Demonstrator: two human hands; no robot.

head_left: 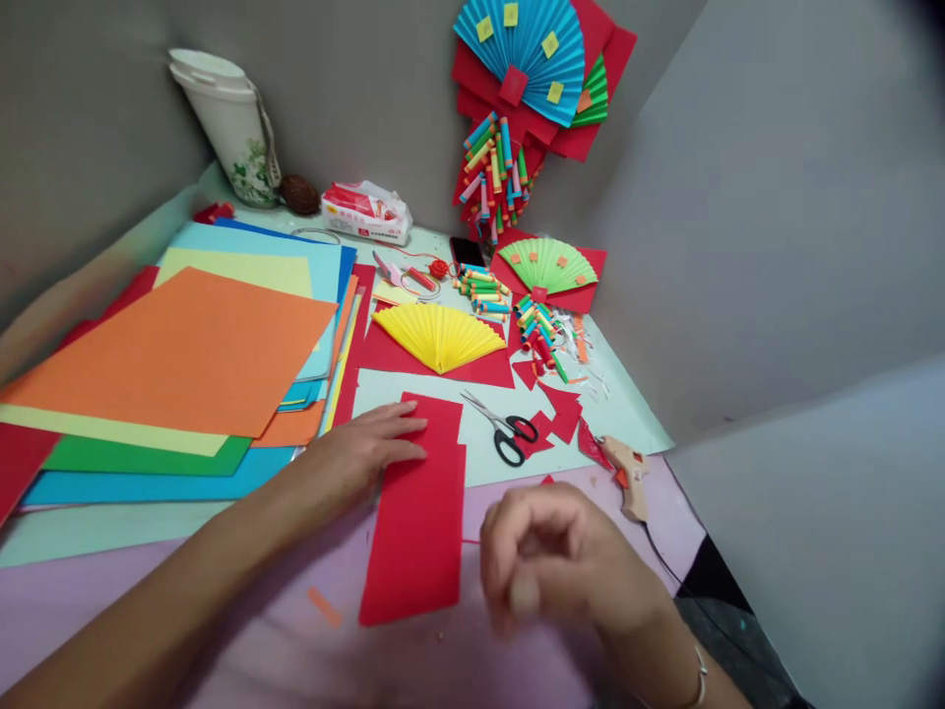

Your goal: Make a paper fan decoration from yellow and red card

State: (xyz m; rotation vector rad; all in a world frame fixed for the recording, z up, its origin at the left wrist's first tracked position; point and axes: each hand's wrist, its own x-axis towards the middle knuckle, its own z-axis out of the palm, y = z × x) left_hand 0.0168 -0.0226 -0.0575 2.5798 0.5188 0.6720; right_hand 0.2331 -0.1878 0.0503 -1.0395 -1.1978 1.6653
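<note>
A folded red sheet of paper (420, 522) lies lengthwise before me on the table. My left hand (361, 448) rests flat across its upper left part, fingers stretched out. Just right of the sheet, my right hand (553, 561) is raised with curled fingers, slightly blurred. A thin red strand (471, 541) runs from the sheet's right edge to those fingers; whether they hold it is hidden. Scissors with black handles (509, 438) lie partly open beyond the sheet, near red paper scraps (565, 409). A yellow pleated paper fan (439, 335) sits further back on red paper.
Stacked coloured paper (184, 354) covers the left side. A glue gun (627, 478) with a cord lies at right. Rolled paper tubes (483, 290), a green fan (547, 264), a tissue pack (367, 212) and a white cup (228, 128) stand behind. A blue fan decoration (528, 59) is at the wall.
</note>
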